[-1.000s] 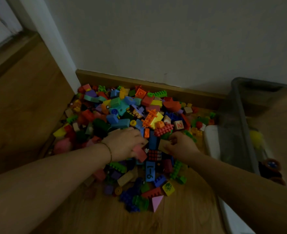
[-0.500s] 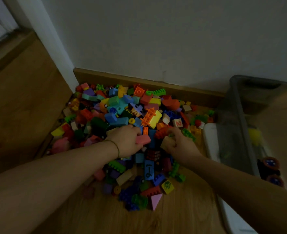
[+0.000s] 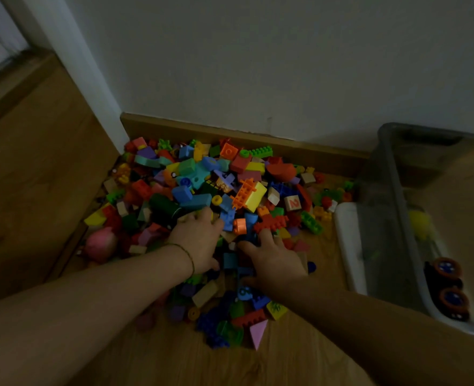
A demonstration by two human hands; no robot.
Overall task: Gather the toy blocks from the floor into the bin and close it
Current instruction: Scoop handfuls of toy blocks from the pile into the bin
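Note:
A heap of colourful toy blocks (image 3: 230, 196) lies on the wooden floor against the skirting board. Both my hands lie palm down on its near middle. My left hand (image 3: 199, 240), with a thin band at the wrist, has its fingertips sunk among the blocks by a dark green cylinder (image 3: 163, 207). My right hand (image 3: 275, 257) is spread flat over blue blocks, its fingers touching a red studded brick (image 3: 272, 222). Neither hand visibly holds a block. The clear grey bin (image 3: 392, 207) stands open at the right. A white lid (image 3: 347, 246) lies along its left side.
Inside the bin are a toy car with orange wheels (image 3: 447, 285) and something yellow (image 3: 419, 221). A pink soft toy (image 3: 99, 243) sits at the heap's left edge. A white door frame (image 3: 77, 71) and the wall bound the corner. Bare floor lies toward me.
My left hand held a pink block and my right a tan one; both blocks are gone from view, and the hands have flattened onto the heap.

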